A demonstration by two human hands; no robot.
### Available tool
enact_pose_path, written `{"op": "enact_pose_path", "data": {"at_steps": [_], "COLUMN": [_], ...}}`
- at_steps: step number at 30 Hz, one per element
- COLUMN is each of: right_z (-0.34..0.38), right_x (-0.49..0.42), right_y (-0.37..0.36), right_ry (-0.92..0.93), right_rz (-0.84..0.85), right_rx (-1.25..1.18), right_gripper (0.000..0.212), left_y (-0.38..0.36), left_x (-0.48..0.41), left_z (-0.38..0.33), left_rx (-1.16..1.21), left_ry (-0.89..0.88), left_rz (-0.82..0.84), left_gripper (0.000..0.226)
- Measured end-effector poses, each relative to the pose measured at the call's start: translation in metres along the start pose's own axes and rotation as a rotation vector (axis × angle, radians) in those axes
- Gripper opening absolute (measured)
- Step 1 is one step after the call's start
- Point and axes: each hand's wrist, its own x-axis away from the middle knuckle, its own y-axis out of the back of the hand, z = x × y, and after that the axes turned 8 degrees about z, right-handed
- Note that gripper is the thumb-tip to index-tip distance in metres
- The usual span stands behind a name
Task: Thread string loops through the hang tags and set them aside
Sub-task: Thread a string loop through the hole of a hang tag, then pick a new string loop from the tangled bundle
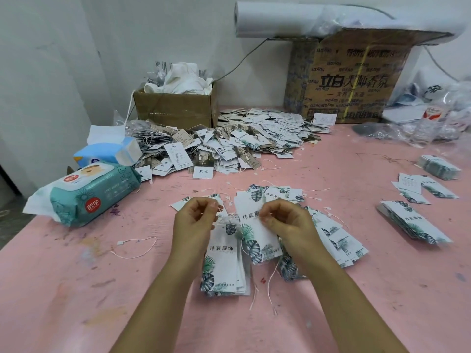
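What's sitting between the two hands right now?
Head view: a white string pinched by the left hand, reaching the hang tag held by the right hand, above a tag pile.

Both arms reach in over pink desk (76, 289): left grip (197, 220) w/ curled fingers pinches a white string loop (229, 218) above a stack of leaf-print hang tags (224, 258), right grip (285, 220) pinches at the string's other side, fingertips over a fanned row of tags (339, 240). Big heap of strung tags (242, 143) at back by small cardboard box (175, 108) & large printed box (351, 77). Wet-wipes pack (86, 197) + tissue pack (109, 151) at left, loose string (135, 248) near them, more tag stacks (413, 222) at right.
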Motion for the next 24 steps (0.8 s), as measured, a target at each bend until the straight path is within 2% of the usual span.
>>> {"op": "enact_pose_path", "data": {"at_steps": [6,12,17,22,24], "right_z": [-0.003,-0.002,-0.002,-0.001,-0.001], "right_x": [-0.003,-0.004,-0.004,-0.002,-0.002], "right_y": [0.003,0.005,0.005,0.005,0.005], "right_ry": [-0.259,-0.276,-0.278,-0.265,-0.26], "right_rz": [-0.191,-0.185,-0.149,-0.125,-0.133], "right_rx": [-0.2,-0.41,-0.41,-0.362,-0.322], "right_gripper": [0.02,0.06,0.075,0.06,0.052], "left_y": [0.005,0.008,0.008,0.006,0.007], "left_x": [-0.003,-0.003,0.0,0.001,0.0], "left_z": [0.009,0.013,0.015,0.014,0.015], "left_rx": [-0.393,-0.673,-0.928,-0.974,-0.967], "left_ry": [-0.059,-0.015,0.032,-0.053,-0.11], "left_rz": [0.024,0.113,0.195,0.175,0.151], "left_gripper": [0.013,0.023,0.029,0.011,0.018]}}
